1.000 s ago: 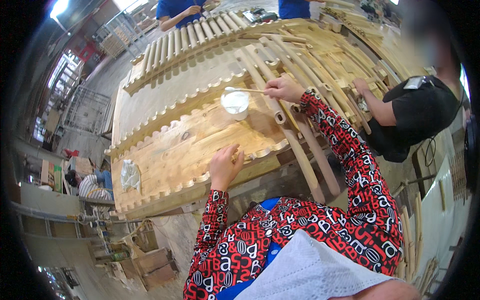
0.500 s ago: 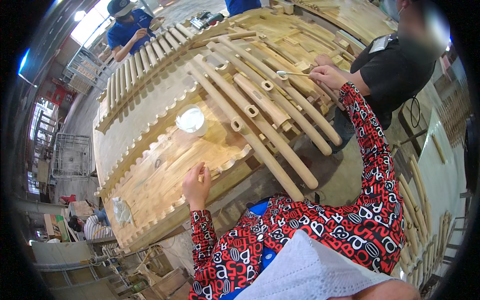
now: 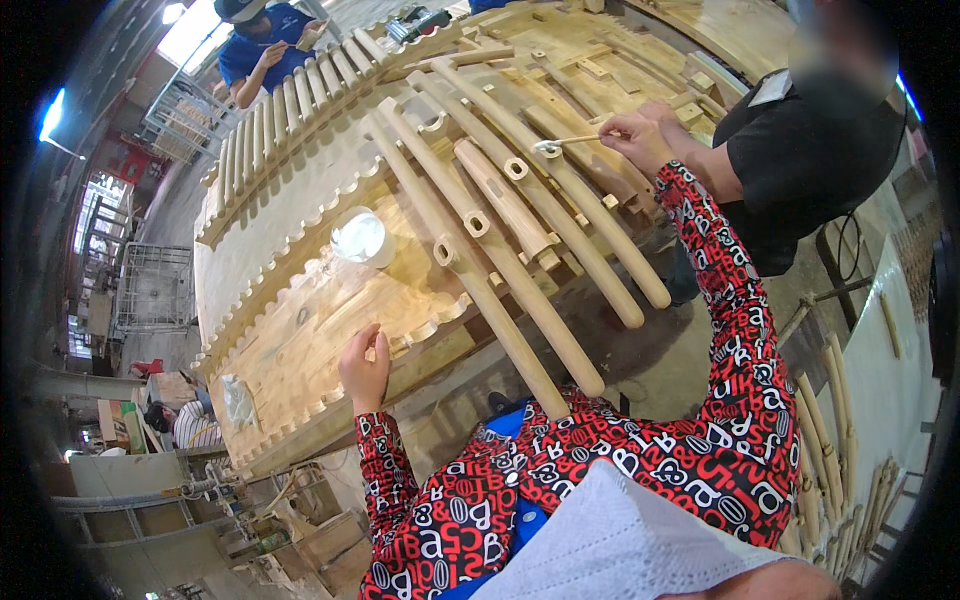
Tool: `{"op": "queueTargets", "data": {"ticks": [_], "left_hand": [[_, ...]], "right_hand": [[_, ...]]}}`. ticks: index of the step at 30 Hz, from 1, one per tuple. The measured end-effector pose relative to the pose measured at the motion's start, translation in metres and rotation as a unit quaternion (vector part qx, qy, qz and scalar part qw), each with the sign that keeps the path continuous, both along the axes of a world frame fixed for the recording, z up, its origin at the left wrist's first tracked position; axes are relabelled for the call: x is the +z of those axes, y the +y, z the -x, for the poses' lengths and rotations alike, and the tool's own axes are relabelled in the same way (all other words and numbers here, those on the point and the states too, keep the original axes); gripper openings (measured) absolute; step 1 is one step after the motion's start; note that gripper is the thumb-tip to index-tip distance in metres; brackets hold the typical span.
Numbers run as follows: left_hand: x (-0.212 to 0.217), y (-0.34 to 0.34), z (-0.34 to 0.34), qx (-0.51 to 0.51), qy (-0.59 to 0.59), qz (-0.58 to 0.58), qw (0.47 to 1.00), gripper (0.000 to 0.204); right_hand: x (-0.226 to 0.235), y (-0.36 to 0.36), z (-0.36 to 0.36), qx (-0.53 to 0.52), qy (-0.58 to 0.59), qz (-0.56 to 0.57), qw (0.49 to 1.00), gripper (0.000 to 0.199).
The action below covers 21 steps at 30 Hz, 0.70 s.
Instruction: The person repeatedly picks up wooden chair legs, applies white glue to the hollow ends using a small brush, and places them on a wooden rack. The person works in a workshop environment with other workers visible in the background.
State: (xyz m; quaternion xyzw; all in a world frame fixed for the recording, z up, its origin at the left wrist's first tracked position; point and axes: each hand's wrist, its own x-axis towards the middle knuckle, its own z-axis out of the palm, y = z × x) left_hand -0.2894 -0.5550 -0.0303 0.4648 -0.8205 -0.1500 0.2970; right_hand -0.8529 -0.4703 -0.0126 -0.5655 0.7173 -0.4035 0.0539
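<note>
My right hand pinches a thin wooden stick whose tip is coated in something white, perhaps glue. That tip is over the long round wooden poles, close to a pole with an oval slot. My left hand is by the notched front edge of the workbench, its fingers loosely bent and holding nothing that I can see. Beyond it stands a white tub with white contents. Several poles, such as the nearest pole, lie side by side, their rounded ends overhanging toward me.
A co-worker in black stands close on the right, hands near my right hand. Another person in blue works behind a row of short rods. A crumpled plastic bag lies at the bench's left end. More poles are at lower right.
My right hand and the stick's white tip have shifted slightly left and now sit nearer the slotted pole. The whole view has shifted a little; my left hand still holds nothing visible.
</note>
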Motion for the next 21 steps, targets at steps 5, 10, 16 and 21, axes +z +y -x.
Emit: {"op": "queueTargets", "data": {"ticks": [5, 10, 16, 21], "left_hand": [[0.002, 0.001, 0.001, 0.002, 0.007, 0.005, 1.000, 0.022], [0.005, 0.002, 0.004, 0.002, 0.013, 0.008, 1.000, 0.019], [0.004, 0.004, 0.004, 0.021, 0.033, -0.007, 0.999, 0.017], [0.004, 0.003, 0.004, 0.026, 0.021, -0.001, 0.999, 0.016]], "right_hand": [[-0.004, -0.009, 0.016, 0.037, -0.077, -0.035, 0.996, 0.014], [-0.013, -0.017, 0.027, 0.108, -0.069, 0.012, 0.992, 0.015], [-0.021, -0.021, 0.033, 0.127, -0.148, 0.014, 0.981, 0.015], [-0.028, -0.014, 0.042, 0.146, -0.200, -0.011, 0.969, 0.015]]}}
